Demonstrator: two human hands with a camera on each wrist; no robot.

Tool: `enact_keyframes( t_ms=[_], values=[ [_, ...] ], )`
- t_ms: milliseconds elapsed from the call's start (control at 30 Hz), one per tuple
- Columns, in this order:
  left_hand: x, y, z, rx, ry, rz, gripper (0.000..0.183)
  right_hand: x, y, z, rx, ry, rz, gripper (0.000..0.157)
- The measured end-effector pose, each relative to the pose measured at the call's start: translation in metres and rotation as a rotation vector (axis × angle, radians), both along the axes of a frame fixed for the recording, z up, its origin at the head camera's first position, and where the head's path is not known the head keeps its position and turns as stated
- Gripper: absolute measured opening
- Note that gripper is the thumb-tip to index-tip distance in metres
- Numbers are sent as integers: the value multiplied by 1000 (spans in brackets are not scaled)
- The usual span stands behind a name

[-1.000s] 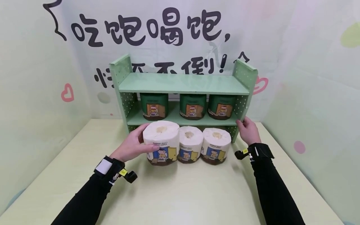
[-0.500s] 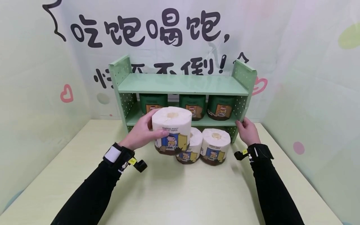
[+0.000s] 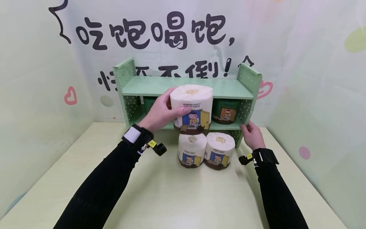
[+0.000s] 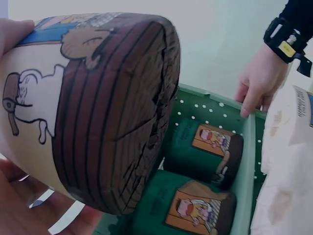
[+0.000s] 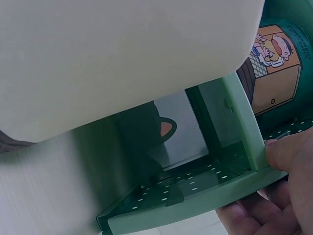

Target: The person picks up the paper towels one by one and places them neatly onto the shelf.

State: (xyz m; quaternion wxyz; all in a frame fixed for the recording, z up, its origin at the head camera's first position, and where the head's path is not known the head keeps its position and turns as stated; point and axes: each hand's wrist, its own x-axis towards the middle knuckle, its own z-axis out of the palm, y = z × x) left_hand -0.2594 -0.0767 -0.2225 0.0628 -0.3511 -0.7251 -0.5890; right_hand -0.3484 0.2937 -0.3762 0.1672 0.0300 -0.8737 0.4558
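My left hand [image 3: 160,113] holds a white-wrapped toilet roll [image 3: 193,106] up in front of the green shelf [image 3: 154,86], thumb across its printed front. From the left wrist view, the held toilet roll [image 4: 102,107] shows its brown underside. Its lower edge overlaps the middle roll in the head view; whether they touch cannot be told. Two more white toilet rolls [image 3: 192,151] stand upright side by side on the table. On the right, my right hand [image 3: 253,135] grips the edge of the shelf's side panel, thumb in front and fingers behind it, as the right wrist view shows.
Green toilet rolls [image 4: 203,152] stand on the middle board; in the head view the held roll and left hand partly hide them. The pale table [image 3: 183,197] extends in front. A printed cloth backdrop [image 3: 128,63] hangs behind the shelf.
My left hand has lifted the white toilet roll from beside the other two and carried it right and upward. My right hand stays on the shelf's side panel.
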Motion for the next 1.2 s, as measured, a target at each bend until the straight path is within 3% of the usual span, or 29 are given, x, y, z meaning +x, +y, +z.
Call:
enact_keyframes(
  t_ms=[500,800,1000,1200],
  values=[
    [-26,27,32,26,49,104,70,-1,0,-2,27,29,-29,41],
    [-71,38,30,20,56,170,76,-1,-1,-3,21,25,-23,41],
    [-83,49,31,23,39,190,79,-1,0,-3,25,22,-23,42],
    [-88,57,28,59,14,196,85,-1,-1,-4,29,21,-19,43]
  ],
)
